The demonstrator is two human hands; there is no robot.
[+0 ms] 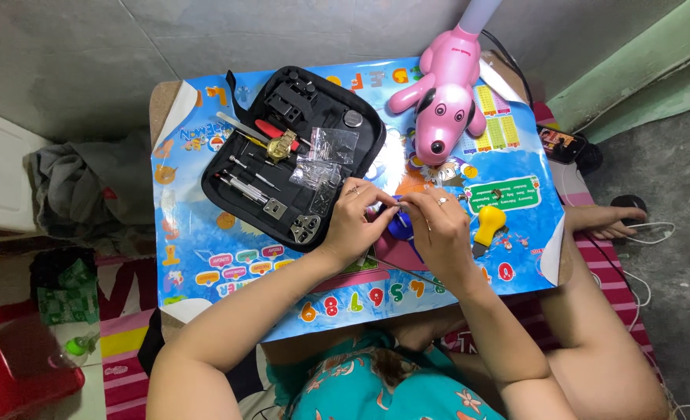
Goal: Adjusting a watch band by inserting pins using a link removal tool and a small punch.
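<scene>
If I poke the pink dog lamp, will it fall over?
Probably not easily: the pink dog lamp lies low on spread legs. Its smooth plastic may slide on the glossy table cover. The cord behind might tug it.

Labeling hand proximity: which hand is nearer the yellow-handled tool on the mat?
Right. The right hand sits just beside the yellow-handled tool, apart from it. The left hand is farther off, on the other side of the right hand, next to the open black tool case.
</scene>
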